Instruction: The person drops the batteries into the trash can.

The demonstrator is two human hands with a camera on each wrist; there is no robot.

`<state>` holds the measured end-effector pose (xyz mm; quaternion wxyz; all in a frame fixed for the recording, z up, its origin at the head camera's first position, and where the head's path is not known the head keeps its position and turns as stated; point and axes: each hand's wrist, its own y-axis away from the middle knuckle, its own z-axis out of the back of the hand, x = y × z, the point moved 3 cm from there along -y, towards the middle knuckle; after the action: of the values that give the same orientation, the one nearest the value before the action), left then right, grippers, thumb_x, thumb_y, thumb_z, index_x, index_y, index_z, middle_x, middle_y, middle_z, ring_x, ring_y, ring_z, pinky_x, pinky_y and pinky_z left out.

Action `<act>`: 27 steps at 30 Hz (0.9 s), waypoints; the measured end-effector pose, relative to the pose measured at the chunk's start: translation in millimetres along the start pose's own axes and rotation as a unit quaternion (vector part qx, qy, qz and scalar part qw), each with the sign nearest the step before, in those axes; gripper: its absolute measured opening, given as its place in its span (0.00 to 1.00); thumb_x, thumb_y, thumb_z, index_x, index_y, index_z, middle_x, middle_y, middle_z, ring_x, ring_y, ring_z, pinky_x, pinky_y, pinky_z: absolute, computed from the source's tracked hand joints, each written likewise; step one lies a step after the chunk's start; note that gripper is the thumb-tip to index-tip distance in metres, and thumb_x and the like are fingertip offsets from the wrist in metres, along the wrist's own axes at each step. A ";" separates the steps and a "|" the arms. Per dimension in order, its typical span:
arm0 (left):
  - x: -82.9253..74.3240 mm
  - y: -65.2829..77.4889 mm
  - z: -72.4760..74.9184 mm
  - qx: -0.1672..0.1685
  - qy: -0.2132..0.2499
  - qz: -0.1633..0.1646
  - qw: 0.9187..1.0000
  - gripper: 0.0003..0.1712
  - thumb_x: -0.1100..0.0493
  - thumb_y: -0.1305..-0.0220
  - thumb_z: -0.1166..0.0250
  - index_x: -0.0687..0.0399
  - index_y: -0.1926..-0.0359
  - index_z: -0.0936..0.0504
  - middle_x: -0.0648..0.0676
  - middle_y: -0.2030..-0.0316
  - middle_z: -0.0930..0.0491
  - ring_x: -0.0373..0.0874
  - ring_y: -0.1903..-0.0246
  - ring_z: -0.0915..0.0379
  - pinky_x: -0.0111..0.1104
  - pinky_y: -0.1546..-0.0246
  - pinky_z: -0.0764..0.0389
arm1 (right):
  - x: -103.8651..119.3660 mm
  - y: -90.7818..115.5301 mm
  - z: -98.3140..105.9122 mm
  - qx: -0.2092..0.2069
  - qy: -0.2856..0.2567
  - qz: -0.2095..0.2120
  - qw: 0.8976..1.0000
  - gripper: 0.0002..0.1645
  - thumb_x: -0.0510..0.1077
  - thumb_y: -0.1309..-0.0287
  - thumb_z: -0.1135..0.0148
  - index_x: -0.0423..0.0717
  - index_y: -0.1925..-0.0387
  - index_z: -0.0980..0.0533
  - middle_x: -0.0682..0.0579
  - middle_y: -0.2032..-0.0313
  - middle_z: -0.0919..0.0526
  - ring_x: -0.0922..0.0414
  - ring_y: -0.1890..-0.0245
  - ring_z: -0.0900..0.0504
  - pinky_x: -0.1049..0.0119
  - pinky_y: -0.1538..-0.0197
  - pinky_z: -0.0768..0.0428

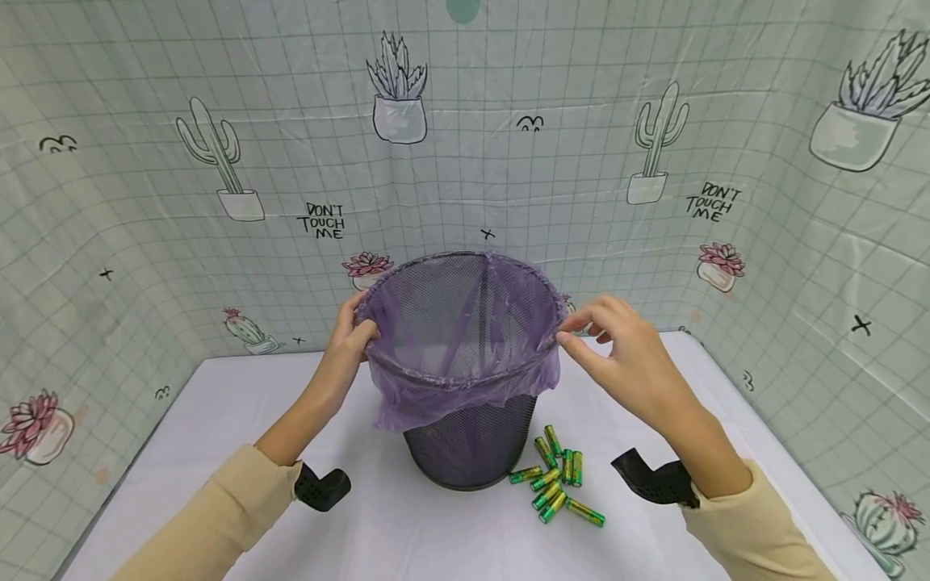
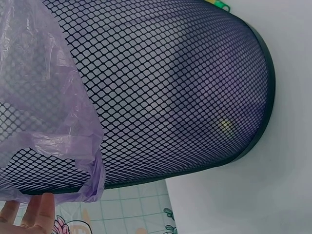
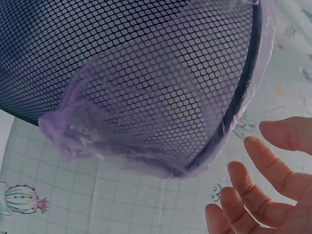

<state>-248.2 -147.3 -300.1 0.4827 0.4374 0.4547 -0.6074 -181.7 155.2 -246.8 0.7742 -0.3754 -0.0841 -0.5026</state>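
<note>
A black mesh wastebasket [image 1: 472,452], lined with a thin purple trash bag [image 1: 436,403], stands on the white table. The bag's edge is folded over the rim and hangs down outside. At the rim's left side my left hand [image 1: 350,335] grips basket and bag together, thumb on top and fingers on the outer side; these fingertips [image 2: 46,209] also show in the left wrist view. By the right side of the rim is my right hand [image 1: 625,347]. Its fingers [image 3: 243,180] are loosely bent and spread a little off the bag, with nothing between them.
Several green and yellow batteries [image 1: 555,476] lie loose on the table [image 1: 291,532] at the basket's right front. Behind and on both sides hangs a checked cloth [image 1: 465,186] with cactus prints. Each wrist carries a black strap mount [image 1: 657,480].
</note>
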 end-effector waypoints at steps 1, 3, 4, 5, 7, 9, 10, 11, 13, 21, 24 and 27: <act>0.1 -0.1 -0.1 0.000 0.001 0.000 1.000 0.41 0.60 0.45 0.57 0.53 0.29 0.56 0.60 0.34 0.47 0.51 0.46 0.43 0.37 0.52 0.37 | -1.3 1.2 0.6 -0.006 0.000 0.000 1.000 0.06 0.43 0.41 0.42 0.46 0.65 0.22 0.51 0.62 0.22 0.54 0.60 0.28 0.58 0.57 0.29; 0.1 -0.2 -0.3 0.000 0.002 -0.001 1.000 0.40 0.60 0.45 0.57 0.53 0.29 0.56 0.60 0.34 0.47 0.51 0.45 0.43 0.37 0.52 0.37 | -4.2 4.0 1.5 -0.019 0.003 -0.003 1.000 0.06 0.43 0.41 0.42 0.46 0.65 0.22 0.52 0.63 0.22 0.54 0.62 0.27 0.60 0.58 0.28; 0.2 -0.2 -0.3 0.001 0.002 -0.001 1.000 0.40 0.60 0.45 0.57 0.53 0.29 0.56 0.60 0.34 0.47 0.51 0.45 0.43 0.37 0.51 0.37 | -5.7 5.7 2.0 -0.025 0.004 -0.004 1.000 0.05 0.43 0.41 0.42 0.46 0.66 0.22 0.53 0.64 0.22 0.55 0.62 0.27 0.62 0.58 0.28; 0.2 -0.3 -0.3 0.001 0.002 -0.001 1.000 0.40 0.60 0.45 0.57 0.53 0.29 0.56 0.60 0.34 0.47 0.51 0.45 0.43 0.37 0.51 0.37 | -7.3 7.3 2.2 -0.031 0.006 -0.005 0.999 0.05 0.43 0.42 0.42 0.46 0.66 0.22 0.53 0.64 0.22 0.55 0.63 0.27 0.62 0.59 0.28; 0.4 -0.4 -0.4 0.002 0.002 -0.001 1.000 0.40 0.60 0.45 0.57 0.53 0.29 0.56 0.60 0.34 0.47 0.51 0.45 0.43 0.37 0.51 0.37 | -11.1 10.9 2.3 -0.039 0.007 -0.010 0.999 0.05 0.42 0.42 0.41 0.46 0.67 0.21 0.53 0.65 0.22 0.55 0.64 0.26 0.63 0.60 0.27; 0.4 -0.5 -0.4 0.002 0.003 -0.001 1.000 0.40 0.60 0.45 0.57 0.53 0.29 0.56 0.60 0.34 0.48 0.51 0.44 0.43 0.37 0.51 0.37 | -15.4 15.6 2.0 -0.039 0.008 -0.020 0.999 0.05 0.43 0.42 0.41 0.47 0.67 0.22 0.54 0.65 0.22 0.56 0.64 0.26 0.65 0.60 0.28; 0.4 -0.5 -0.4 0.003 0.004 -0.001 1.000 0.40 0.60 0.45 0.57 0.53 0.29 0.56 0.60 0.34 0.48 0.51 0.44 0.43 0.37 0.51 0.37 | -17.9 18.0 1.5 -0.039 0.009 -0.025 0.999 0.05 0.43 0.42 0.41 0.47 0.67 0.21 0.54 0.65 0.22 0.56 0.64 0.27 0.65 0.60 0.28; 0.4 -0.6 -0.4 0.003 0.005 0.000 1.000 0.40 0.60 0.45 0.57 0.53 0.29 0.56 0.60 0.34 0.48 0.51 0.44 0.44 0.37 0.51 0.37 | -20.4 20.5 0.7 -0.038 0.010 -0.031 0.999 0.05 0.43 0.42 0.41 0.48 0.67 0.21 0.55 0.65 0.22 0.57 0.65 0.27 0.65 0.60 0.28; 0.3 -0.8 -0.5 0.003 0.008 0.000 1.000 0.40 0.60 0.45 0.57 0.54 0.29 0.56 0.60 0.34 0.48 0.51 0.45 0.44 0.37 0.51 0.37 | -26.1 25.9 -1.3 -0.035 0.013 -0.042 0.998 0.05 0.44 0.42 0.41 0.49 0.67 0.21 0.56 0.66 0.23 0.59 0.65 0.28 0.67 0.60 0.29; -0.2 -0.5 -0.5 0.004 0.008 0.003 1.000 0.41 0.60 0.45 0.57 0.54 0.29 0.57 0.60 0.33 0.48 0.51 0.44 0.44 0.37 0.50 0.38 | -51.8 48.3 -14.7 -0.016 0.015 -0.089 0.996 0.06 0.46 0.42 0.40 0.50 0.66 0.20 0.58 0.66 0.22 0.65 0.67 0.29 0.70 0.62 0.27; -0.3 -0.5 -0.7 0.004 0.008 0.004 1.000 0.41 0.61 0.45 0.57 0.54 0.29 0.57 0.60 0.33 0.48 0.51 0.44 0.44 0.37 0.50 0.37 | -61.4 57.2 -21.3 -0.001 0.013 -0.111 0.994 0.07 0.46 0.42 0.40 0.49 0.65 0.21 0.57 0.67 0.22 0.64 0.68 0.28 0.69 0.62 0.27; -0.6 -0.2 -0.8 0.004 0.007 0.003 1.000 0.41 0.61 0.45 0.57 0.53 0.29 0.57 0.60 0.34 0.48 0.51 0.44 0.44 0.37 0.51 0.37 | -70.3 66.5 -29.1 0.014 0.008 -0.127 0.992 0.08 0.47 0.43 0.40 0.49 0.65 0.21 0.57 0.66 0.22 0.65 0.68 0.29 0.69 0.63 0.26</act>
<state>-248.1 -146.4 -299.7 0.4798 0.4452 0.4544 -0.6042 -166.7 200.2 -336.0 0.7098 -0.3468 -0.1314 -0.5988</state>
